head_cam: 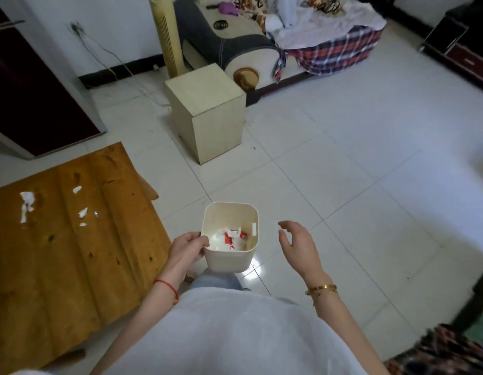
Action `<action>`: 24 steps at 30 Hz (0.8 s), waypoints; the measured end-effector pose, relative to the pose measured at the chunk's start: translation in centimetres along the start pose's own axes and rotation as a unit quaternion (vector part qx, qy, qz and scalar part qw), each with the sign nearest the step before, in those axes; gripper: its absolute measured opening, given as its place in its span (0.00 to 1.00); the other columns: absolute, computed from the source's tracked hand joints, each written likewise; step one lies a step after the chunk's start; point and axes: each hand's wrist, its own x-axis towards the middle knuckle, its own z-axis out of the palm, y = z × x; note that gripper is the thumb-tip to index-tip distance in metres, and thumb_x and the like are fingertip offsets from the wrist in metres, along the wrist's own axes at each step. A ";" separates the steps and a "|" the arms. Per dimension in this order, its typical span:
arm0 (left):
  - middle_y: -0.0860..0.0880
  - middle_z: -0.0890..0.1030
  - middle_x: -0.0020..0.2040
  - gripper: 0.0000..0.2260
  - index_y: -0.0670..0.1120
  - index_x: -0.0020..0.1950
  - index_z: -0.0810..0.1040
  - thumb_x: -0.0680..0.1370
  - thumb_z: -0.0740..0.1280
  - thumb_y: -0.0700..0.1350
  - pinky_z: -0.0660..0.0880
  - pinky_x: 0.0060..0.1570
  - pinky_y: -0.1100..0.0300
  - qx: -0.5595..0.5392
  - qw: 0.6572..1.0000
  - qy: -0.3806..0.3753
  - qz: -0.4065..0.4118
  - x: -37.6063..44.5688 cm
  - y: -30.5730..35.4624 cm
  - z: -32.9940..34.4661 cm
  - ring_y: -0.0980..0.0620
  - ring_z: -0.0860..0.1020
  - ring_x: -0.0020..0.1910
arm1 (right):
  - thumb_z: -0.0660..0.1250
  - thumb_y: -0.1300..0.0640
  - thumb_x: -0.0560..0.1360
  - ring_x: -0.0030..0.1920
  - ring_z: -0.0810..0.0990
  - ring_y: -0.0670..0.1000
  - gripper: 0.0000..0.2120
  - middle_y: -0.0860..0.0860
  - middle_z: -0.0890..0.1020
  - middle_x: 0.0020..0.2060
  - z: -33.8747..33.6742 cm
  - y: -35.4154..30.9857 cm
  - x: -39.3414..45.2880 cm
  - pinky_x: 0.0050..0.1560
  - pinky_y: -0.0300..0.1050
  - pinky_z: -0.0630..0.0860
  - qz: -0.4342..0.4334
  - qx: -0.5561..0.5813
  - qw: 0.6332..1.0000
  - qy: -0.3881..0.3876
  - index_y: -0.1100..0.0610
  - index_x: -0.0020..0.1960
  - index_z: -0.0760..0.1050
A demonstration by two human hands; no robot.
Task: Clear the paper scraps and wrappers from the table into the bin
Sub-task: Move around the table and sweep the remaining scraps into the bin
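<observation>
A cream square bin (226, 259) hangs above the floor, just off the table's right edge. My left hand (186, 249) grips its left rim. Inside lie red-and-white wrappers (234, 237) and white paper bits. My right hand (297, 244) hovers to the right of the bin, fingers apart, holding nothing. On the orange wooden table (72, 266) at the left, several white paper scraps remain: a larger torn piece (27, 204) near the far left, a small one (77, 189) further back and small ones (83, 213) in the middle.
A beige wooden box (207, 112) stands on the white tiled floor beyond the bin. A tower fan (168, 36) and a sofa (235, 47) with a plaid blanket lie further back. A dark cabinet (31, 85) is beyond the table.
</observation>
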 end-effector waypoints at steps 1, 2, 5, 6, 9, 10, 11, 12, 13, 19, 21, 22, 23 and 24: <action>0.46 0.84 0.42 0.07 0.47 0.40 0.82 0.67 0.68 0.37 0.78 0.56 0.50 -0.005 1.000 0.007 -0.002 0.6 0.7 0.5 0.46 0.82 0.45 | 0.59 0.54 0.79 0.60 0.75 0.50 0.14 0.49 0.79 0.59 0.0 0.1 1.1 0.58 0.41 0.69 -0.001 0.004 1.000 -0.008 0.55 0.62 0.74; 0.46 0.84 0.43 0.07 0.47 0.40 0.82 0.66 0.68 0.37 0.79 0.56 0.50 -0.009 1.000 0.012 -0.002 1.2 1.3 0.9 0.45 0.82 0.47 | 0.59 0.54 0.79 0.60 0.75 0.50 0.14 0.49 0.79 0.59 -0.1 0.2 2.2 0.59 0.42 0.70 -0.004 0.006 1.000 -0.017 0.55 0.63 0.74; 0.46 0.85 0.44 0.08 0.48 0.42 0.82 0.66 0.69 0.39 0.78 0.57 0.48 -0.011 0.999 0.033 -0.002 3.5 3.2 1.6 0.45 0.82 0.50 | 0.59 0.54 0.80 0.59 0.76 0.50 0.14 0.49 0.79 0.59 -0.2 0.1 6.3 0.59 0.42 0.71 -0.025 0.000 0.999 -0.043 0.55 0.63 0.74; 0.46 0.85 0.45 0.08 0.48 0.42 0.82 0.65 0.69 0.40 0.78 0.57 0.48 -0.012 0.999 0.040 -0.004 4.5 3.8 1.8 0.45 0.82 0.50 | 0.59 0.55 0.80 0.59 0.76 0.50 0.14 0.50 0.79 0.59 -0.2 0.0 7.9 0.59 0.43 0.71 -0.033 -0.002 0.998 -0.048 0.56 0.63 0.74; 0.47 0.85 0.42 0.07 0.48 0.39 0.84 0.63 0.69 0.42 0.80 0.46 0.53 -0.027 0.997 0.070 -0.012 7.3 5.8 2.2 0.46 0.82 0.44 | 0.59 0.55 0.80 0.59 0.76 0.50 0.15 0.50 0.79 0.59 -0.3 -0.7 13.2 0.60 0.43 0.71 -0.047 -0.006 0.997 -0.057 0.57 0.63 0.74; 0.47 0.85 0.40 0.06 0.49 0.38 0.84 0.64 0.69 0.41 0.78 0.40 0.57 -0.037 0.996 0.076 -0.015 8.3 6.7 2.3 0.47 0.81 0.40 | 0.59 0.55 0.80 0.59 0.76 0.50 0.15 0.50 0.79 0.60 -0.3 -1.1 15.0 0.61 0.44 0.71 -0.054 -0.010 0.997 -0.063 0.57 0.64 0.74; 0.47 0.85 0.39 0.06 0.49 0.37 0.84 0.64 0.69 0.41 0.77 0.37 0.59 -0.049 0.995 0.083 -0.022 9.3 7.7 2.4 0.47 0.80 0.38 | 0.59 0.55 0.80 0.59 0.76 0.50 0.15 0.51 0.79 0.60 -0.3 -1.6 17.0 0.61 0.44 0.71 -0.062 -0.014 0.995 -0.071 0.57 0.64 0.74; 0.46 0.84 0.40 0.06 0.48 0.38 0.84 0.65 0.68 0.40 0.78 0.39 0.58 -0.061 0.994 0.088 -0.028 10.4 8.7 2.4 0.47 0.80 0.38 | 0.59 0.55 0.80 0.60 0.76 0.50 0.15 0.51 0.79 0.60 -0.2 -2.2 19.1 0.61 0.44 0.71 -0.070 -0.018 0.994 -0.080 0.57 0.64 0.74; 0.45 0.85 0.42 0.07 0.47 0.39 0.83 0.65 0.68 0.39 0.80 0.46 0.54 -0.074 0.993 0.091 -0.030 11.4 9.8 2.3 0.45 0.82 0.42 | 0.59 0.55 0.80 0.60 0.76 0.50 0.15 0.51 0.79 0.60 -0.2 -3.0 21.2 0.61 0.45 0.71 -0.077 -0.022 0.993 -0.090 0.57 0.64 0.74; 0.45 0.83 0.46 0.05 0.46 0.41 0.81 0.69 0.67 0.39 0.79 0.55 0.48 -0.112 0.985 0.129 -0.025 18.1 17.5 0.0 0.44 0.81 0.51 | 0.59 0.55 0.80 0.58 0.77 0.50 0.14 0.51 0.79 0.59 1.0 -10.9 35.0 0.61 0.46 0.73 -0.148 -0.023 0.981 -0.121 0.57 0.63 0.74; 0.46 0.84 0.46 0.05 0.47 0.42 0.81 0.68 0.68 0.42 0.79 0.55 0.46 -0.115 0.984 0.137 -0.012 20.0 19.6 -1.2 0.44 0.81 0.51 | 0.59 0.55 0.80 0.59 0.77 0.51 0.14 0.52 0.79 0.59 1.8 -13.7 38.9 0.61 0.47 0.73 -0.177 -0.022 0.975 -0.132 0.58 0.63 0.75; 0.47 0.84 0.45 0.07 0.47 0.42 0.81 0.66 0.68 0.44 0.79 0.55 0.46 -0.118 0.983 0.140 -0.008 20.8 20.5 -1.8 0.45 0.81 0.50 | 0.60 0.55 0.80 0.59 0.77 0.52 0.14 0.52 0.79 0.59 2.3 -15.1 40.7 0.61 0.47 0.73 -0.191 -0.021 0.972 -0.139 0.58 0.62 0.75; 0.47 0.84 0.45 0.09 0.47 0.42 0.82 0.64 0.67 0.45 0.78 0.55 0.45 -0.119 0.982 0.146 -0.009 21.5 21.4 -2.4 0.45 0.82 0.50 | 0.60 0.56 0.79 0.59 0.77 0.52 0.14 0.53 0.80 0.59 2.8 -16.4 42.3 0.60 0.47 0.73 -0.203 -0.022 0.968 -0.146 0.59 0.62 0.75; 0.46 0.85 0.44 0.09 0.48 0.41 0.82 0.63 0.67 0.46 0.78 0.56 0.45 -0.123 0.980 0.154 -0.014 22.1 22.1 -3.1 0.45 0.82 0.49 | 0.60 0.56 0.79 0.58 0.77 0.52 0.14 0.53 0.80 0.59 3.3 -17.6 43.8 0.60 0.47 0.73 -0.214 -0.024 0.965 -0.152 0.59 0.62 0.75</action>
